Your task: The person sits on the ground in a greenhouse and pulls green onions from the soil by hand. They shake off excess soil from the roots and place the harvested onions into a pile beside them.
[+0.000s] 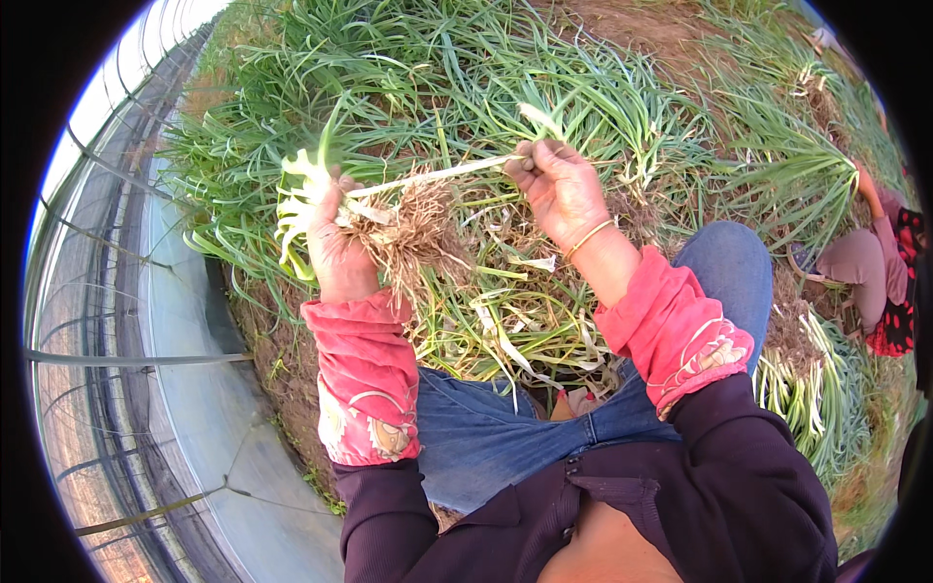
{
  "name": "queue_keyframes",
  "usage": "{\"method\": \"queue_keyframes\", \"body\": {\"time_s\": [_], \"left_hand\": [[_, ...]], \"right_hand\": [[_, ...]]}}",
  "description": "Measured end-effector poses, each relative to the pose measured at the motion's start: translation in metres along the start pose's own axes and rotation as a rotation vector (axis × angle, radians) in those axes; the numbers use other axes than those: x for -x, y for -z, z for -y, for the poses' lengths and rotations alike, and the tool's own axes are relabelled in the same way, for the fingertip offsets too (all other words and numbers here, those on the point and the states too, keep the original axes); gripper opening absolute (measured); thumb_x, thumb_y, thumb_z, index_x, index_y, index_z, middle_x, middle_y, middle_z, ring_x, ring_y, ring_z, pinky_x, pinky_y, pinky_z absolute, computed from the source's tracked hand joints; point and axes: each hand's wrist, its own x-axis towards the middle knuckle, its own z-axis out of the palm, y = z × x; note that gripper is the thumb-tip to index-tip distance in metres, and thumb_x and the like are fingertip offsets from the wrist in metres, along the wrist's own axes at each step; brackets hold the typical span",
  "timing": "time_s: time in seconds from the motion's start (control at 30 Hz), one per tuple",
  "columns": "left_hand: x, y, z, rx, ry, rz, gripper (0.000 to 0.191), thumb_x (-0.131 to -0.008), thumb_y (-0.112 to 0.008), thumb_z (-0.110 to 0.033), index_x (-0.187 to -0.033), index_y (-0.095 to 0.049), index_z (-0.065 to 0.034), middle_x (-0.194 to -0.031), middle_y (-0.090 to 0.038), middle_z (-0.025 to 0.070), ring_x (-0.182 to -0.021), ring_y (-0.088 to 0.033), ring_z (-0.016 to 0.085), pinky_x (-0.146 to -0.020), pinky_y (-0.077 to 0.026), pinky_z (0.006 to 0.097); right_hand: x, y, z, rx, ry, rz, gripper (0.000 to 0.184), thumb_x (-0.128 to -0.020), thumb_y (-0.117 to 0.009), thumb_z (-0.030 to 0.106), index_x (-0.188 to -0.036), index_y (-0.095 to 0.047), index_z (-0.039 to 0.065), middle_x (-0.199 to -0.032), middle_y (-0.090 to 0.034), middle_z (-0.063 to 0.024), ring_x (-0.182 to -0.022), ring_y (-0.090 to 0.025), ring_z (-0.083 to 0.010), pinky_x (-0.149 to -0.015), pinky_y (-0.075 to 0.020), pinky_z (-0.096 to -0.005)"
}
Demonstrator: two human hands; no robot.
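Note:
In front of me, my left hand [339, 244] grips a small bunch of green-garlic-like plants. Their pale green leaves [300, 178] stick out on its left side, and a tangle of brown roots [419, 233] hangs to its right. My right hand [561, 186] pinches the end of a long pale strip of leaf or stem [444, 173] between thumb and fingers. That strip runs taut-looking across to the bunch in my left hand. A pale, blurred leaf piece [541, 120] shows just above my right fingers. Stripped leaves [503, 335] litter the ground below both hands.
Heaps of long green plants [452, 65] spread ahead. Beside my right knee lies a rooted bundle [802, 386]. A co-worker's hand [866, 189] holds a leafy bunch at the right. Plastic sheeting [197, 393] and a greenhouse frame pipe [138, 358] border the left.

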Motion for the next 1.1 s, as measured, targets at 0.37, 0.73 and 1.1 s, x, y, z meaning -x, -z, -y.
{"method": "queue_keyframes", "body": {"time_s": [0.37,0.73,1.1], "left_hand": [[-0.007,0.006,-0.008,0.108,0.130,0.064,0.020,-0.082,-0.054,-0.004,-0.102,-0.053,-0.0001,-0.090,-0.059,0.0074,-0.082,-0.057,0.020,-0.075,-0.049,0.0347],[0.004,-0.002,-0.006,0.087,0.239,0.200,0.027,-0.086,-0.054,-0.018,-0.107,-0.051,-0.0018,-0.080,-0.057,0.0064,-0.068,-0.056,0.015,-0.053,-0.049,0.0256],[0.011,0.011,-0.100,-0.018,-0.064,0.288,0.047,-0.080,-0.056,-0.028,-0.117,-0.045,-0.0006,-0.106,-0.054,0.0145,-0.093,-0.055,0.025,-0.077,-0.047,0.0406]], "right_hand": [[0.004,0.022,-0.039,0.894,-0.149,0.193,0.040,-0.085,-0.055,0.017,-0.122,-0.046,0.004,-0.102,-0.056,-0.0034,-0.093,-0.052,-0.0106,-0.072,-0.0497,-0.0264],[0.030,-0.024,-0.043,1.406,0.155,0.449,0.027,-0.081,-0.056,0.025,-0.075,-0.054,-0.001,-0.065,-0.052,-0.0188,-0.059,-0.051,-0.0308,-0.058,-0.0414,-0.0371],[0.038,0.042,-0.062,2.167,-0.419,0.566,0.024,-0.076,-0.053,0.012,-0.097,-0.060,0.003,-0.085,-0.062,-0.0181,-0.080,-0.060,-0.0325,-0.073,-0.0480,-0.0383]]}}
